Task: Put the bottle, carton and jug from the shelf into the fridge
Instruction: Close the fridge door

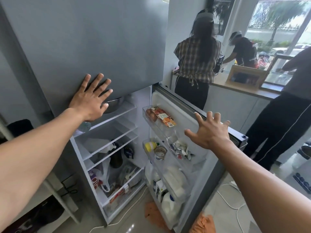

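The fridge's lower door stands open to the right. My left hand lies flat, fingers spread, on the closed grey freezer door. My right hand is open with fingers apart, just in front of the open door's top edge, holding nothing. In the door's bottom rack stand a white milk jug and a white carton. A dark bottle stands on a lower inner shelf. A metal bowl sits on the top shelf behind my left hand.
Door racks hold packets, a yellow squeeze bottle and a tin. A low shelf unit is at the left. Three people work at a counter behind the door. White cables and orange cloths lie on the floor.
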{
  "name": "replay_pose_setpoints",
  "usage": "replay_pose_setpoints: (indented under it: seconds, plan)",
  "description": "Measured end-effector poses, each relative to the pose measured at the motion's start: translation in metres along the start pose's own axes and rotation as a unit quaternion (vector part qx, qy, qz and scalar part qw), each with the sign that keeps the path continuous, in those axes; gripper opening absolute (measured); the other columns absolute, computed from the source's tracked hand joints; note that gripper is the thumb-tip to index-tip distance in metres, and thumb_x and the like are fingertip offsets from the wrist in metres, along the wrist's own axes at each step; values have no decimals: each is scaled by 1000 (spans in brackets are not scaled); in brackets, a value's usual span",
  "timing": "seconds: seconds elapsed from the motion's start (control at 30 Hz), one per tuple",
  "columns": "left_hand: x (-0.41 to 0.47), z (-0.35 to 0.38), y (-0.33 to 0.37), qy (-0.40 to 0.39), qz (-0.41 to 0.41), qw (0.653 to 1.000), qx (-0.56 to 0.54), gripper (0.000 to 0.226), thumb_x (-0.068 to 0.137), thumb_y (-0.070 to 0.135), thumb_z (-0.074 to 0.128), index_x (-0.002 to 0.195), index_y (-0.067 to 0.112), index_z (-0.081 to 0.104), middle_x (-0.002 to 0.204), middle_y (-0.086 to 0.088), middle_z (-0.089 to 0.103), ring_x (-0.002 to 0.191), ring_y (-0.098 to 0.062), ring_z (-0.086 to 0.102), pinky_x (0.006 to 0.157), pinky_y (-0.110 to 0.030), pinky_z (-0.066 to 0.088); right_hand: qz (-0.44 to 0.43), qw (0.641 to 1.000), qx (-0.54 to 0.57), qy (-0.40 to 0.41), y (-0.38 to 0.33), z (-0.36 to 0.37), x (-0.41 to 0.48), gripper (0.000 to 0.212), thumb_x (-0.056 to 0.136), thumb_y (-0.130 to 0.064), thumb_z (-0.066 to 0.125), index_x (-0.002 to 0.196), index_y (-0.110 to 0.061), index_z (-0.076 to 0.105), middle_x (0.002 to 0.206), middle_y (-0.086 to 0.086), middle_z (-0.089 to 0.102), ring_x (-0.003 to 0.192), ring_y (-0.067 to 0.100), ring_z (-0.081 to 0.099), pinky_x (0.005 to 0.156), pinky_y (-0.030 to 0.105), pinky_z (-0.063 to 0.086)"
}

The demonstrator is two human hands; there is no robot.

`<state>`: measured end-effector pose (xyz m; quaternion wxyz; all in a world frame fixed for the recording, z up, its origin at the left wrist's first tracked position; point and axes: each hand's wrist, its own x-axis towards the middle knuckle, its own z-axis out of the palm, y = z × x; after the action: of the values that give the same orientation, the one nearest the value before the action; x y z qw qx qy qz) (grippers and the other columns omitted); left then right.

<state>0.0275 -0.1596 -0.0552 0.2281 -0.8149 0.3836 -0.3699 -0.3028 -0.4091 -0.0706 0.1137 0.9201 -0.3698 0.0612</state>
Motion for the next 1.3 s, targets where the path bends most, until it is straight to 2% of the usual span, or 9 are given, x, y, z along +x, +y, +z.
replay_pose_setpoints:
  seconds: [0.13, 0.2, 0.43, 0.67, 0.77, 0.9, 1.03, 1.2, 1.3]
  plan:
    - [-12, -8, -29, 63, 59, 995, -46, 56, 95, 23, 53, 148, 13, 39, 162, -8, 22, 152, -28, 8, 119, -40, -14, -61, 998, -22, -19, -22, -14, -10, 86, 76, -78, 26, 143, -27, 36, 138, 14, 40, 124, 33, 35, 89, 54, 43]
    - [-15, -12, -43, 69, 92, 992, -41, 55, 94, 17, 57, 147, 10, 42, 160, -11, 25, 150, -29, 18, 119, -35, -12, -84, 996, -24, -30, -36, -22, -15, 84, 77, -78, 27, 142, -25, 38, 137, 14, 41, 123, 32, 36, 88, 53, 45]
    - [-20, -9, -64, 80, 144, 986, 16, 50, 102, 24, 45, 150, 13, 35, 162, -6, 21, 142, -11, -31, 122, -41, -7, -178, 983, 14, -29, -87, -40, -40, 82, 84, -76, 24, 143, -22, 37, 134, 14, 46, 124, 31, 39, 93, 49, 43]
    - [-20, -7, -62, 124, 148, 979, 58, 50, 103, 29, 26, 149, 15, 39, 159, -7, 30, 149, -29, 23, 122, -49, 20, -251, 946, 205, -24, -125, -38, -48, 65, 93, -62, 22, 139, -20, 40, 137, 3, 46, 130, 22, 30, 93, 42, 45]
    - [-20, -5, -62, 132, 144, 978, 70, 49, 103, 28, 30, 148, 15, 40, 159, -7, 31, 148, -29, 24, 121, -50, 22, -286, 927, 244, -8, -142, -33, -43, 60, 96, -59, 22, 136, -21, 45, 144, -2, 43, 135, 17, 26, 104, 41, 37]
    - [-20, -7, -62, 135, 150, 976, 82, 47, 103, 27, 35, 148, 15, 41, 159, -8, 30, 148, -29, 24, 121, -50, 22, -331, 894, 303, -11, -163, -21, -32, 58, 97, -59, 25, 147, -32, 33, 159, -12, 23, 146, 8, 10, 114, 37, 22]
    - [-21, -4, -63, 143, 152, 974, 89, 47, 101, 20, 38, 147, 14, 43, 158, -10, 33, 147, -31, 28, 120, -51, 25, -370, 871, 324, -11, -185, -9, -14, 58, 97, -59, 28, 151, -38, 25, 161, -16, 16, 149, 6, 1, 116, 39, 19]
    - [-21, -4, -61, 122, 154, 977, 86, 53, 98, 11, 30, 150, 14, 37, 160, -10, 28, 148, -32, 23, 121, -51, 20, -414, 844, 341, -8, -211, 9, 10, 57, 99, -50, 36, 152, -34, 22, 162, -16, 12, 150, 7, -4, 117, 43, 11]
    - [-20, -6, -60, 118, 153, 978, 75, 53, 96, 11, 32, 149, 13, 39, 160, -11, 28, 148, -32, 23, 121, -52, 21, -421, 838, 347, 3, -224, 20, 19, 47, 100, -42, 40, 144, -25, 36, 163, -10, 13, 150, 15, 7, 117, 48, 12]
